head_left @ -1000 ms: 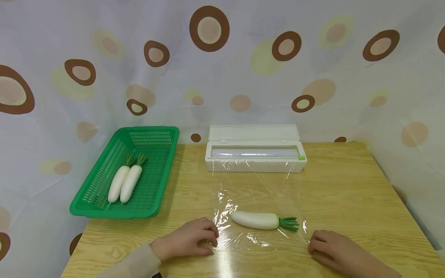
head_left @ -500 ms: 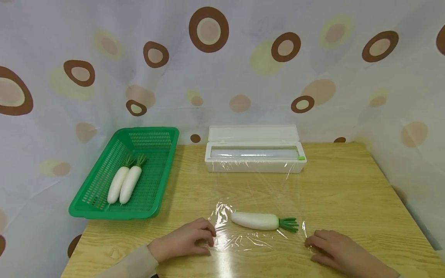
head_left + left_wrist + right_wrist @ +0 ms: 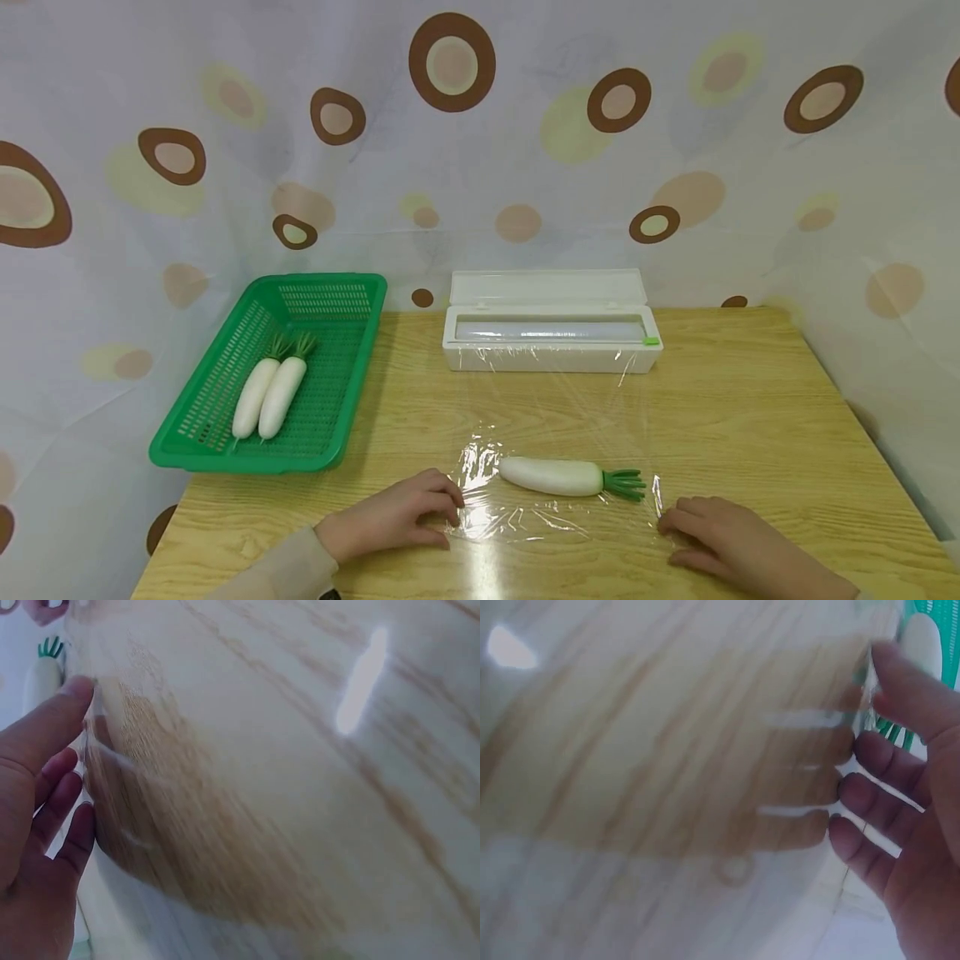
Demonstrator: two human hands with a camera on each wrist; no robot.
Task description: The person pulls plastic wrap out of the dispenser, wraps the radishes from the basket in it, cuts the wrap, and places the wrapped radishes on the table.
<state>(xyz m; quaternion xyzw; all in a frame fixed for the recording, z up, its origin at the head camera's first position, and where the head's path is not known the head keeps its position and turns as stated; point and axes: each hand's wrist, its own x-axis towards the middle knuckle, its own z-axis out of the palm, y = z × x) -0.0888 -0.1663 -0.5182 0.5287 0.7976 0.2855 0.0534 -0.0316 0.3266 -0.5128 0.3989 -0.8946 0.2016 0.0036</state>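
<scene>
Palm down at the near left corner of the clear film (image 3: 555, 521), the left grip (image 3: 397, 518) has its fingers bent and spread, thumb apart; the right grip (image 3: 738, 542) is alike at the right corner. Glare makes contact with the film hard to judge. A white radish (image 3: 551, 477) lies between the grips, within the film's outline. Beyond, the film reaches a white box (image 3: 551, 361); the desk (image 3: 750, 392) extends right to patterned cloth (image 3: 900, 358).

Looks like a makeshift, curtained-off booth, whether in a home or a studio hard to tell. Screened on three sides by spotted sheeting (image 3: 480, 158), close around a wood-grain table (image 3: 750, 400), and stocked kitchen-style with a basket (image 3: 363, 367), radishes (image 3: 551, 477) and a film box (image 3: 547, 288).
</scene>
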